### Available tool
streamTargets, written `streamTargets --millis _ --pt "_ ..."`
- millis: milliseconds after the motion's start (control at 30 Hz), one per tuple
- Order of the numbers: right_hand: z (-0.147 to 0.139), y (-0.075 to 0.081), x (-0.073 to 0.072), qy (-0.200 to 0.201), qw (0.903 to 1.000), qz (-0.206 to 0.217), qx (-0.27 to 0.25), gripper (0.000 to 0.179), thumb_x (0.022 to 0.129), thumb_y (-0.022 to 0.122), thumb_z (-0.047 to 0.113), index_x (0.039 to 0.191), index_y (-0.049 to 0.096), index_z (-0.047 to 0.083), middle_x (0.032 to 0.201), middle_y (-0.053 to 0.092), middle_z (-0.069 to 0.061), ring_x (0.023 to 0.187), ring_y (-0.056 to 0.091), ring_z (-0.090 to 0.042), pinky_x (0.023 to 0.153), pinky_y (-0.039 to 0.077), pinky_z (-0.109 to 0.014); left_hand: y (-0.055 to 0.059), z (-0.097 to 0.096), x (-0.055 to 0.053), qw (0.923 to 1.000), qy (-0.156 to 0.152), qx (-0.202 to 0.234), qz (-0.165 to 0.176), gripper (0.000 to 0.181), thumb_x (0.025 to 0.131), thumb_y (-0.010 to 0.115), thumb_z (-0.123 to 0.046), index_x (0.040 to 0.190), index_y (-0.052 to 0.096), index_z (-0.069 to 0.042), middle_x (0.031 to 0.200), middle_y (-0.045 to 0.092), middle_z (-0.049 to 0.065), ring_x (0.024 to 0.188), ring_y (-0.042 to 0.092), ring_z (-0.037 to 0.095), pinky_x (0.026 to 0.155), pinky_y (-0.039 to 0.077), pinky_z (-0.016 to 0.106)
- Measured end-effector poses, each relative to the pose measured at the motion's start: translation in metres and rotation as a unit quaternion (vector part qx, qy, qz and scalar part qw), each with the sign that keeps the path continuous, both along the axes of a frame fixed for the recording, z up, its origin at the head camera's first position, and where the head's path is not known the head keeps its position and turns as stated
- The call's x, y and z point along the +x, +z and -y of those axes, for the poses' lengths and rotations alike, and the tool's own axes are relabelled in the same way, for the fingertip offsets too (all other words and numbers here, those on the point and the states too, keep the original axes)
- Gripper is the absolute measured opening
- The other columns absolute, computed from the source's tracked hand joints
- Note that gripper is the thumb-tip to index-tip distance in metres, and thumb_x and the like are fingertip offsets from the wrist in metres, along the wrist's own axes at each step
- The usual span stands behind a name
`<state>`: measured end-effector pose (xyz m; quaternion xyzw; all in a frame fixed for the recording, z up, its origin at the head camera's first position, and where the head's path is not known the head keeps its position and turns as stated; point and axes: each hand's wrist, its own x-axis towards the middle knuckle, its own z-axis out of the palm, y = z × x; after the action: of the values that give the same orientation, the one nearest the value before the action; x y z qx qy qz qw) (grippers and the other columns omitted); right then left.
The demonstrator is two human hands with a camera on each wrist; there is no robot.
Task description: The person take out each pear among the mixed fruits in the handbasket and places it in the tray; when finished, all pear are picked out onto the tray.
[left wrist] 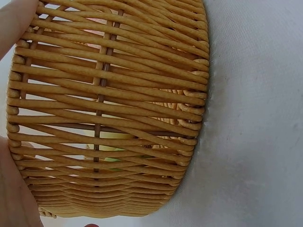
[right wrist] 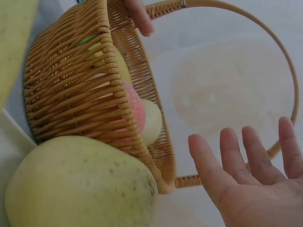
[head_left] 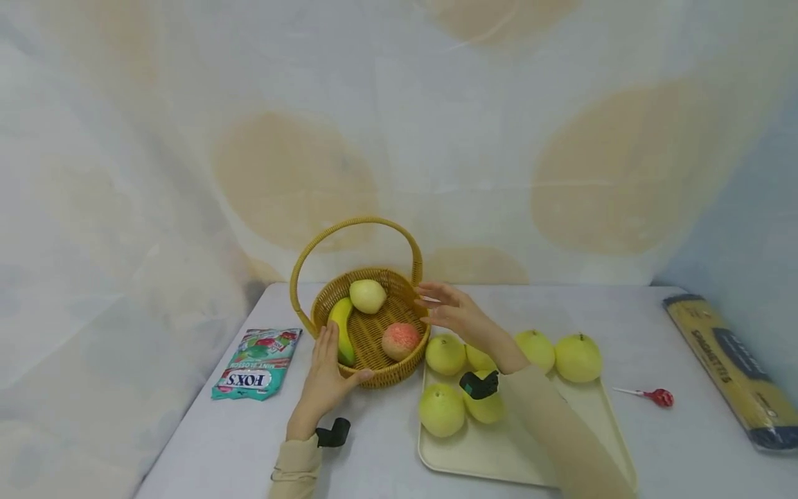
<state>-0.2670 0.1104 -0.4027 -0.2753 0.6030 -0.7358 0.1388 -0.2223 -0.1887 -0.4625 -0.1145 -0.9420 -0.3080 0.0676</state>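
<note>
My left hand (head_left: 325,378) rests at the front left rim of a round wicker basket (head_left: 389,378), fingers straight and thumb spread along the front. In the left wrist view the basket's woven side (left wrist: 109,94) fills much of the picture. Inside lie a banana (head_left: 341,326), a pinkish-red peach (head_left: 400,341) and a pale yellow round fruit (head_left: 368,296). By the right foot of the tall arched handle (head_left: 358,222), my right hand (head_left: 464,317) is held with its fingers spread and nothing in them. The right wrist view shows that palm (right wrist: 255,194) beside the rim.
Right of the basket, several yellow pears (head_left: 442,410) sit on a cream tray (head_left: 480,473). A red lollipop (head_left: 659,397) and a spaghetti pack (head_left: 729,367) lie farther right. At left is a Fox's candy bag (head_left: 258,364). A patterned cloth (head_left: 449,138) hangs behind.
</note>
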Motion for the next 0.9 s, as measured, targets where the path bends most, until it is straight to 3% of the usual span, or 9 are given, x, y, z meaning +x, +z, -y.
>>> streamTargets --millis 167,467,900 --pt "0.019 0.0 -0.011 0.003 0.9992 0.038 0.012 0.061 0.095 0.046 0.006 0.15 0.022 -0.004 0.157 0.021 -0.026 0.145 0.02 -0.046 0.115 0.026 -0.061 0.0 0.001 0.0 1.0 0.002 -0.002 -0.005 0.118 0.076 0.076 -0.053 0.156 0.005 -0.002 0.163 0.006 0.019 0.151 0.001 0.038 0.119 0.014 0.06" --pt "0.037 -0.002 -0.033 -0.057 0.9921 0.066 0.09 0.054 0.097 0.045 0.009 0.149 0.031 0.004 0.155 0.029 -0.02 0.139 0.034 -0.038 0.113 0.032 -0.057 -0.001 -0.002 -0.001 0.9999 -0.003 0.0 -0.011 0.116 0.077 0.075 -0.053 0.155 0.007 0.0 0.162 0.008 0.022 0.15 0.003 0.042 0.117 0.014 0.062" --pt "0.045 -0.012 -0.052 -0.082 0.99 0.096 0.063 0.049 0.1 0.04 0.005 0.147 0.03 -0.002 0.151 0.03 -0.026 0.139 0.032 -0.041 0.111 0.036 -0.054 -0.003 -0.006 0.004 0.9998 -0.007 0.004 -0.017 0.115 0.077 0.076 -0.051 0.155 0.008 0.002 0.162 0.009 0.022 0.149 0.005 0.043 0.118 0.015 0.06"
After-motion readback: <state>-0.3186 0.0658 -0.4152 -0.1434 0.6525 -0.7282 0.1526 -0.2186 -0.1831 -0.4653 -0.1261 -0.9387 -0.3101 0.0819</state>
